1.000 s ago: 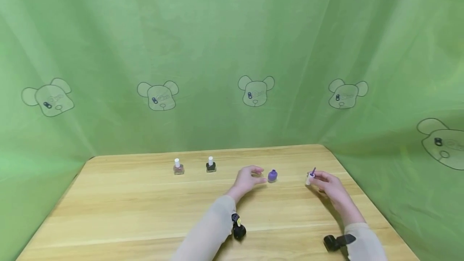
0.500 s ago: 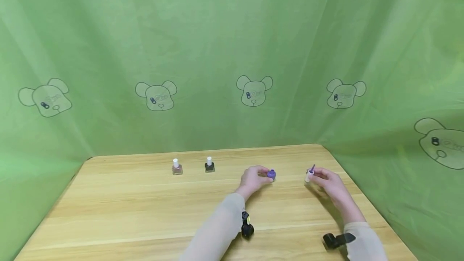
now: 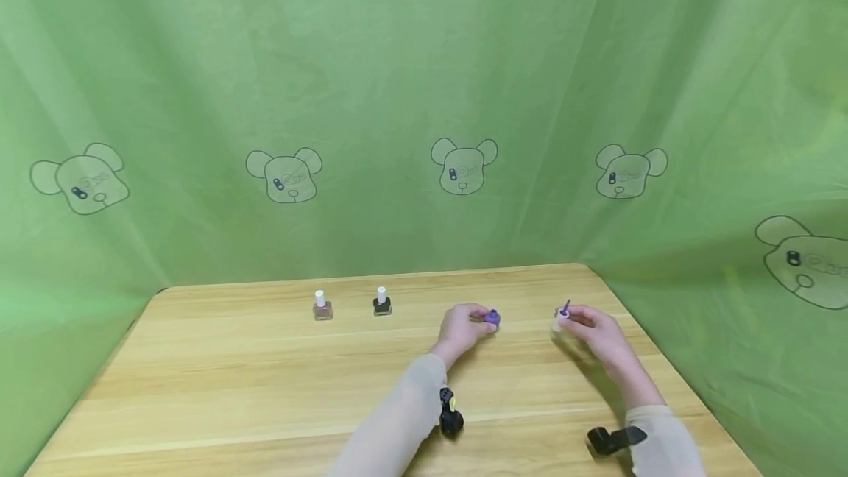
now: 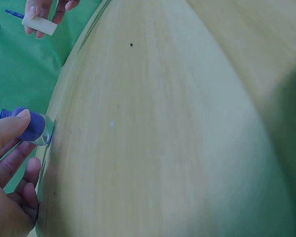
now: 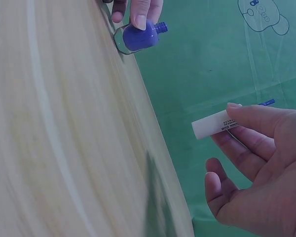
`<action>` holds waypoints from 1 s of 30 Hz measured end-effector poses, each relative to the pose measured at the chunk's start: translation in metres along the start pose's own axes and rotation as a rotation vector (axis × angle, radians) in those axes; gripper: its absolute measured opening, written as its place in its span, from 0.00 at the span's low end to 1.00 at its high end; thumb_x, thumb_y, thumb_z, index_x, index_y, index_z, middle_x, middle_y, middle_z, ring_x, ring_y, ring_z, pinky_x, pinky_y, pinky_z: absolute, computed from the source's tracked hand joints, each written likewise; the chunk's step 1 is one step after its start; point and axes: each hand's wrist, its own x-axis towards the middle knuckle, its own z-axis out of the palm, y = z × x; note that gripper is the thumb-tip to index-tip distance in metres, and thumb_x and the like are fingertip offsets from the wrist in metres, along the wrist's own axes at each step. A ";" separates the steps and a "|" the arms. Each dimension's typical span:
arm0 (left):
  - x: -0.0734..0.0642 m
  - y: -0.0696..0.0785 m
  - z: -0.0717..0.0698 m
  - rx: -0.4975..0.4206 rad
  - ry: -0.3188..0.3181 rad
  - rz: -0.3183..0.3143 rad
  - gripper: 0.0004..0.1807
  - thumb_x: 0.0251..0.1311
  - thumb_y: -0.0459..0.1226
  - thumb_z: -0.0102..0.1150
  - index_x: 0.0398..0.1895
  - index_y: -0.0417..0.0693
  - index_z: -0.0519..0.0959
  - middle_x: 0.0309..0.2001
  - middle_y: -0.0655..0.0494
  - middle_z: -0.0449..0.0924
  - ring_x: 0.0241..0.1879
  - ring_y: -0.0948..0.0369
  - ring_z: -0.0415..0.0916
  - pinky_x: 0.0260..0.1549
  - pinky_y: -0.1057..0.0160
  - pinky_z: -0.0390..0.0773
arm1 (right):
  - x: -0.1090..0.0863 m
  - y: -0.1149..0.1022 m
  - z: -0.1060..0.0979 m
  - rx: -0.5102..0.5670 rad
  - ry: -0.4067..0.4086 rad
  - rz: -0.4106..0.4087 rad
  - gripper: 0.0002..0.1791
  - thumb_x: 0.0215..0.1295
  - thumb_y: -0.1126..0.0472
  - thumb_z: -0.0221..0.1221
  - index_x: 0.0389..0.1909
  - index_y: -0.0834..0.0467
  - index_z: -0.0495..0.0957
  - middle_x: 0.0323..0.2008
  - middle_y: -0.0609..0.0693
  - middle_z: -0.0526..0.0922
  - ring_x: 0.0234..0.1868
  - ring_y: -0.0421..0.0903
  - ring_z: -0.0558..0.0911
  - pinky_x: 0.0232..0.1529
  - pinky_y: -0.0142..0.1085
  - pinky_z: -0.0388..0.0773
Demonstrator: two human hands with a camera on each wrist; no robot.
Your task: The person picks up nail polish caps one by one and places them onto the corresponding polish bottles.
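A small glass bottle of purple nail polish (image 3: 492, 319) stands uncapped on the table, its threaded neck bare. My left hand (image 3: 461, 326) grips it from the left between thumb and fingers, as the left wrist view shows with the bottle (image 4: 33, 127) by my thumb. Off to the right, my right hand (image 3: 596, 330) pinches the white nail polish cap (image 3: 560, 322) above the table. Its purple-coated brush (image 5: 267, 102) points upward, and small dark print shows on the cap's side in the right wrist view.
Farther left on the wooden table (image 3: 252, 381) stand two capped bottles: a mauve nail polish (image 3: 322, 310) and a black nail polish (image 3: 382, 305), both with white caps. A green curtain (image 3: 371, 94) with bear-head outlines hangs behind the table and along its sides.
My left hand has moved right and taken hold of the purple bottle, which it did not touch a second ago. My right hand keeps the cap, shifted slightly left.
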 end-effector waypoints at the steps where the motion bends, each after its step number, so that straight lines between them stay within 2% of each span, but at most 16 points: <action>1: 0.000 -0.002 -0.001 -0.008 0.001 0.011 0.15 0.50 0.39 0.72 0.42 0.47 0.85 0.41 0.55 0.88 0.40 0.62 0.83 0.47 0.64 0.79 | 0.000 -0.001 0.001 -0.001 0.000 0.000 0.28 0.68 0.53 0.59 0.60 0.70 0.70 0.57 0.64 0.79 0.41 0.21 0.75 0.46 0.20 0.72; 11: -0.007 -0.016 -0.026 -0.063 -0.026 0.055 0.17 0.51 0.38 0.72 0.44 0.43 0.84 0.41 0.51 0.88 0.37 0.63 0.83 0.39 0.70 0.80 | -0.001 -0.011 0.016 -0.039 -0.026 -0.023 0.24 0.67 0.55 0.60 0.57 0.68 0.73 0.56 0.65 0.79 0.42 0.22 0.75 0.48 0.21 0.71; 13: -0.009 -0.018 -0.033 -0.062 -0.035 0.056 0.17 0.51 0.39 0.72 0.45 0.44 0.84 0.41 0.51 0.87 0.36 0.64 0.82 0.38 0.71 0.80 | -0.002 -0.013 0.019 -0.049 -0.031 -0.023 0.24 0.67 0.56 0.60 0.57 0.68 0.74 0.55 0.65 0.80 0.43 0.26 0.76 0.51 0.26 0.71; 16: -0.012 -0.020 -0.043 -0.064 -0.044 0.062 0.17 0.52 0.40 0.71 0.45 0.44 0.84 0.42 0.52 0.87 0.35 0.65 0.81 0.37 0.72 0.79 | -0.003 -0.018 0.024 -0.065 -0.034 -0.028 0.23 0.67 0.55 0.60 0.56 0.67 0.75 0.55 0.64 0.80 0.47 0.34 0.77 0.56 0.37 0.72; 19: -0.016 -0.023 -0.051 -0.060 -0.047 0.068 0.18 0.51 0.40 0.71 0.46 0.45 0.84 0.42 0.53 0.86 0.34 0.66 0.79 0.36 0.71 0.78 | -0.005 -0.022 0.029 -0.079 -0.038 -0.044 0.23 0.66 0.55 0.61 0.55 0.66 0.76 0.54 0.63 0.80 0.50 0.42 0.77 0.57 0.47 0.71; 25: -0.026 -0.026 -0.065 -0.057 -0.053 0.050 0.17 0.50 0.40 0.72 0.44 0.47 0.84 0.41 0.55 0.86 0.30 0.67 0.75 0.32 0.70 0.76 | -0.004 -0.025 0.040 -0.127 -0.062 -0.101 0.20 0.66 0.56 0.61 0.52 0.64 0.78 0.49 0.60 0.83 0.50 0.47 0.78 0.52 0.41 0.72; 30: -0.036 -0.023 -0.074 -0.056 -0.073 0.046 0.16 0.50 0.41 0.72 0.44 0.48 0.84 0.41 0.54 0.86 0.29 0.66 0.75 0.30 0.70 0.75 | -0.004 -0.030 0.052 -0.185 -0.066 -0.183 0.17 0.66 0.57 0.61 0.50 0.63 0.79 0.47 0.58 0.84 0.51 0.53 0.79 0.53 0.49 0.75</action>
